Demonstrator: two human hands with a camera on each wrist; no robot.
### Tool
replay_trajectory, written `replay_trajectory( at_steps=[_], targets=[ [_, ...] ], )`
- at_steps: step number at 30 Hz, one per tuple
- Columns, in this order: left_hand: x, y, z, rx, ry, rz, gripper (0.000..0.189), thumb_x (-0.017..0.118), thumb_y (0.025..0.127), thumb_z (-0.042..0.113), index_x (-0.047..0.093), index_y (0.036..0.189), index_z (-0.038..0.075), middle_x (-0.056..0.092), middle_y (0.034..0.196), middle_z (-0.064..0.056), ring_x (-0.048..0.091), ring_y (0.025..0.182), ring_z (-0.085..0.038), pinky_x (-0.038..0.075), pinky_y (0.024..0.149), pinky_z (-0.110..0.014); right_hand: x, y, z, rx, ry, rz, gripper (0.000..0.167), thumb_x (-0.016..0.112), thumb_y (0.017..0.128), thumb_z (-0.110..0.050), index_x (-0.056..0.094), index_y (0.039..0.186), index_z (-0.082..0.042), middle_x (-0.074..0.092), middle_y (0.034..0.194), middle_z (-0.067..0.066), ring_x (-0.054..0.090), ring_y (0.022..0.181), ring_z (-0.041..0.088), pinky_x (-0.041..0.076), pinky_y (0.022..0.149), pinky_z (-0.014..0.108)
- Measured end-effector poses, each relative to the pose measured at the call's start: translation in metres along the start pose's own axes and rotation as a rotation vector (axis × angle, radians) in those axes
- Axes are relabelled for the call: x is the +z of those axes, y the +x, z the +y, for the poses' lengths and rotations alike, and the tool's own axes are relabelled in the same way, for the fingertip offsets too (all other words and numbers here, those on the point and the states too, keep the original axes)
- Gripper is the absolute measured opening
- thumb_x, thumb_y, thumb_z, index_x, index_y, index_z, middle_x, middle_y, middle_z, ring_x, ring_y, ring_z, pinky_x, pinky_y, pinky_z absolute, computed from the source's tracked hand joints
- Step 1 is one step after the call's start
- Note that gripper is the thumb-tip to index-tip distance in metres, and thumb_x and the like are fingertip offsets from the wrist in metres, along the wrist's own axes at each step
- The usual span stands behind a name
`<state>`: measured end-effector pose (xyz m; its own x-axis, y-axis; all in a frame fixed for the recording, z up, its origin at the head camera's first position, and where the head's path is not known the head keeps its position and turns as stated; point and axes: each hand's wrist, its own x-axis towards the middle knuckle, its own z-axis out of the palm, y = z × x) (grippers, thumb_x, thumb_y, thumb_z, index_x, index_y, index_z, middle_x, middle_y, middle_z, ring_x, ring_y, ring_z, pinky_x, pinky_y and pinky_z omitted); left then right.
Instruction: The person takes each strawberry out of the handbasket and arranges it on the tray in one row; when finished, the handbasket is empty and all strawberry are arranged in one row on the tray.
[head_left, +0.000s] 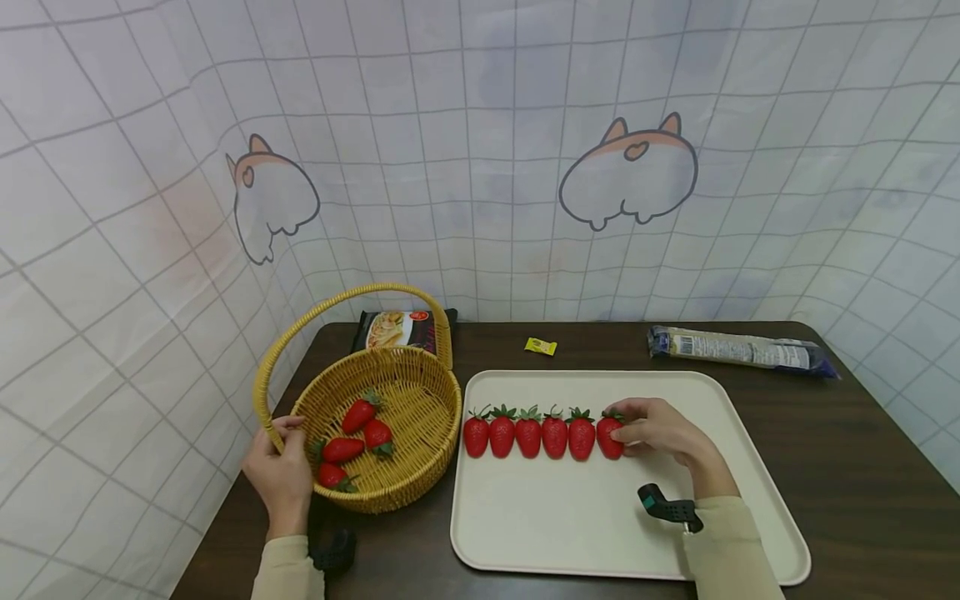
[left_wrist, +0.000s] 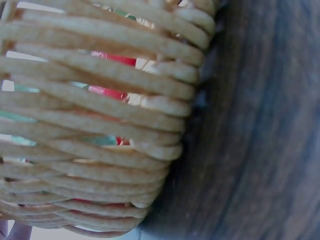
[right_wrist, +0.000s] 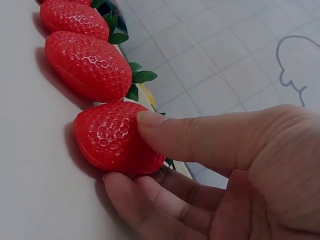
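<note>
My right hand [head_left: 663, 433] pinches the strawberry [head_left: 610, 437] at the right end of a row on the white tray [head_left: 555, 525]. In the right wrist view the thumb lies on top of this strawberry [right_wrist: 112, 137], with the fingers along its near side. Several more strawberries [head_left: 528, 437] continue the row leftward, leaves toward the back. My left hand [head_left: 279, 475] grips the yellow wicker basket [head_left: 420, 475] at its left side, where the handle meets the rim. Inside lie several strawberries [head_left: 342, 450]. The left wrist view shows mostly the basket's woven wall [left_wrist: 90, 110].
Behind the basket lies a dark food packet [head_left: 405, 329]. A small yellow wrapped candy [head_left: 541, 346] sits behind the tray, and a long clear-and-blue package [head_left: 742, 350] lies at the back right. A gridded cloth [head_left: 487, 167] hangs beyond the dark wooden table [head_left: 862, 467].
</note>
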<state>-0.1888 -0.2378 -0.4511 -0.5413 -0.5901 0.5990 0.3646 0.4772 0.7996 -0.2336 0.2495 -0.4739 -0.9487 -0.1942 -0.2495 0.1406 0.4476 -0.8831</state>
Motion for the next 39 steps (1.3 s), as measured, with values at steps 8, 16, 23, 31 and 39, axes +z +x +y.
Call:
replay_trajectory(
  at_steps=[8, 16, 23, 31, 39],
  targets=[
    [0.001, 0.000, 0.002, -0.014, -0.008, 0.000, 0.012, 0.051, 0.081, -0.017, 0.060, 0.073, -0.014, 0.066, 0.084, -0.029, 0.044, 0.059, 0.000, 0.028, 0.053, -0.019, 0.001, 0.000, -0.002, -0.009, 0.005, -0.007, 0.043, 0.071, 0.084, -0.005, 0.059, 0.125, 0.004, 0.059, 0.113, 0.019, 0.061, 0.082, 0.023, 0.057, 0.073, 0.038],
    [0.002, 0.000, 0.002, -0.021, -0.003, -0.001, 0.014, 0.052, 0.082, -0.016, 0.058, 0.071, -0.012, 0.066, 0.084, -0.029, 0.046, 0.061, 0.001, 0.029, 0.054, -0.020, 0.002, 0.004, -0.001, 0.001, 0.000, -0.002, 0.046, 0.072, 0.084, -0.008, 0.058, 0.126, 0.004, 0.059, 0.114, 0.019, 0.061, 0.084, 0.023, 0.057, 0.073, 0.038],
    [0.001, -0.001, 0.002, -0.027, -0.002, -0.004, 0.014, 0.052, 0.082, -0.015, 0.056, 0.069, -0.011, 0.066, 0.085, -0.029, 0.045, 0.059, 0.000, 0.028, 0.054, -0.020, 0.003, 0.004, -0.001, 0.004, 0.011, 0.001, 0.046, 0.073, 0.085, -0.011, 0.058, 0.126, 0.003, 0.060, 0.114, 0.019, 0.062, 0.085, 0.023, 0.057, 0.073, 0.038],
    [0.001, -0.001, 0.002, -0.019, -0.009, -0.003, 0.014, 0.052, 0.082, -0.016, 0.056, 0.069, -0.012, 0.066, 0.084, -0.029, 0.045, 0.060, 0.000, 0.028, 0.055, -0.020, 0.000, 0.001, -0.001, 0.014, 0.024, 0.020, 0.046, 0.071, 0.087, -0.012, 0.058, 0.128, 0.002, 0.058, 0.115, 0.020, 0.062, 0.083, 0.023, 0.057, 0.074, 0.039],
    [0.001, -0.001, 0.003, -0.009, -0.010, 0.004, 0.014, 0.052, 0.081, -0.017, 0.057, 0.069, -0.012, 0.066, 0.084, -0.029, 0.049, 0.065, 0.001, 0.031, 0.058, -0.019, -0.009, 0.000, 0.005, 0.019, 0.063, 0.056, 0.044, 0.065, 0.093, -0.013, 0.054, 0.131, 0.005, 0.059, 0.118, 0.021, 0.060, 0.094, 0.027, 0.056, 0.078, 0.039]
  ],
)
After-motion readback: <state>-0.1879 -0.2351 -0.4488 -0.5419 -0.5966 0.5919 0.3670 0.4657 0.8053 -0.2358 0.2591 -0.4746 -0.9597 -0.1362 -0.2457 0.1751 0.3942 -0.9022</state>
